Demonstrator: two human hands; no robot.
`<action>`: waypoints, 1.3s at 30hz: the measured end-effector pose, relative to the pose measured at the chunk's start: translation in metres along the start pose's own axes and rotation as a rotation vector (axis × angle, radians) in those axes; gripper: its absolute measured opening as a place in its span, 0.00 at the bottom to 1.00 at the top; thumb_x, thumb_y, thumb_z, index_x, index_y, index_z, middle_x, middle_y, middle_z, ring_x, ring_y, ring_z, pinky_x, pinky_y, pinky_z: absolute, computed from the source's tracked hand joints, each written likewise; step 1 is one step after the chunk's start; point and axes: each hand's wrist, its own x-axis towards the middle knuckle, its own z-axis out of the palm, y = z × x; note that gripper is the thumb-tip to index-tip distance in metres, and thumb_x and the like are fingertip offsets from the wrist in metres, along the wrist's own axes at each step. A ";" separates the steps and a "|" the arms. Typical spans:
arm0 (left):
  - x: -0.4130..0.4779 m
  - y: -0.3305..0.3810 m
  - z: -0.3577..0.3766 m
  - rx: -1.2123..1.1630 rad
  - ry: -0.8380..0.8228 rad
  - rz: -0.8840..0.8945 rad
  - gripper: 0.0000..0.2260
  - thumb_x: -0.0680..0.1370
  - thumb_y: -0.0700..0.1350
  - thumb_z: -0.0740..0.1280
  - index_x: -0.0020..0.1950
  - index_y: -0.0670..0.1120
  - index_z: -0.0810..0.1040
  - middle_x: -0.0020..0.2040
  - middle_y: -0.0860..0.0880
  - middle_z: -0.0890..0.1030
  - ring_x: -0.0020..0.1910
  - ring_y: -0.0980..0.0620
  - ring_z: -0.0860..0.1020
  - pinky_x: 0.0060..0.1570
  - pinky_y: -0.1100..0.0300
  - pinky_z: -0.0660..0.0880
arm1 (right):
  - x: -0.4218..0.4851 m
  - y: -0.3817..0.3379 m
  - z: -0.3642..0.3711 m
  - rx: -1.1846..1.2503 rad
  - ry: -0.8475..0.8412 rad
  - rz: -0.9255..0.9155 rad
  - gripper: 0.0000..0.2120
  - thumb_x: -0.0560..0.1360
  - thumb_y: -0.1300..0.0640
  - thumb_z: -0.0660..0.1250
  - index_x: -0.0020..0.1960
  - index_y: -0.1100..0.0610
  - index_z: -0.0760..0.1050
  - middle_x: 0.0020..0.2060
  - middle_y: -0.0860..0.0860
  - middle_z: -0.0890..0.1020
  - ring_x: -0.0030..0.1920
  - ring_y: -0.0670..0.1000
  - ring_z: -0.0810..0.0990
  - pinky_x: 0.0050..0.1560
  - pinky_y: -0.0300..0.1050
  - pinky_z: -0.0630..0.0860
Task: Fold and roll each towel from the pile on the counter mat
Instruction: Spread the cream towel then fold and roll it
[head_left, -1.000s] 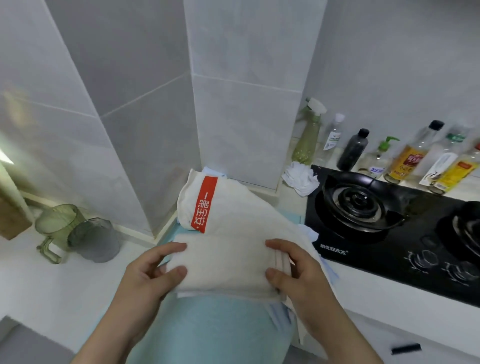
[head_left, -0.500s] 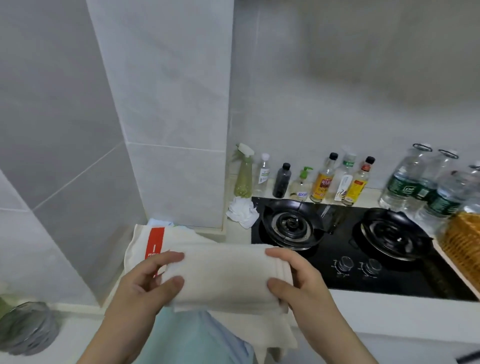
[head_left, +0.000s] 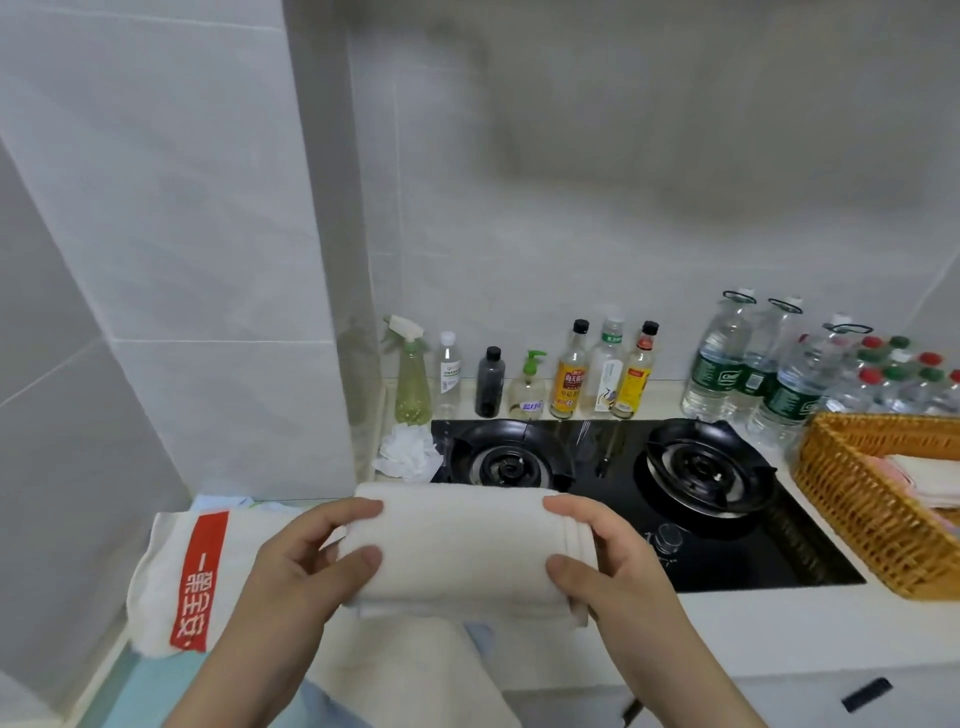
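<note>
Since a second ago I've lifted the towel (head_left: 457, 545) clear of the pile (head_left: 171, 571) and swung right, so it now hangs in the air before the stove (head_left: 623, 499). It looks rolled and ready to stow. My left hand (head_left: 301, 566) and right hand (head_left: 608, 566) each pinch one end in their grip. The basket (head_left: 857, 525), already holding cloths, sits far right on the tabletop (head_left: 753, 623), with the stove between. More towels wait on the mat (head_left: 145, 691).
</note>
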 end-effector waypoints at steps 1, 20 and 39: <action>0.003 -0.001 0.009 -0.017 -0.002 -0.007 0.15 0.73 0.26 0.66 0.49 0.44 0.82 0.26 0.54 0.76 0.24 0.60 0.70 0.25 0.71 0.67 | 0.003 -0.001 -0.009 0.002 0.002 0.007 0.23 0.73 0.70 0.67 0.48 0.40 0.81 0.40 0.49 0.83 0.30 0.46 0.75 0.33 0.43 0.72; 0.043 -0.020 0.222 -0.008 -0.150 0.032 0.16 0.61 0.44 0.76 0.48 0.53 0.84 0.44 0.53 0.78 0.40 0.60 0.71 0.41 0.61 0.66 | 0.042 -0.009 -0.219 0.049 0.117 0.015 0.23 0.73 0.71 0.67 0.47 0.41 0.82 0.38 0.42 0.83 0.33 0.46 0.78 0.36 0.44 0.74; 0.058 -0.048 0.390 -0.059 -0.332 0.024 0.25 0.58 0.51 0.76 0.55 0.49 0.83 0.46 0.43 0.73 0.47 0.45 0.70 0.48 0.49 0.65 | 0.047 0.008 -0.384 0.159 0.276 0.007 0.21 0.71 0.75 0.66 0.50 0.50 0.82 0.44 0.42 0.83 0.42 0.43 0.82 0.41 0.43 0.78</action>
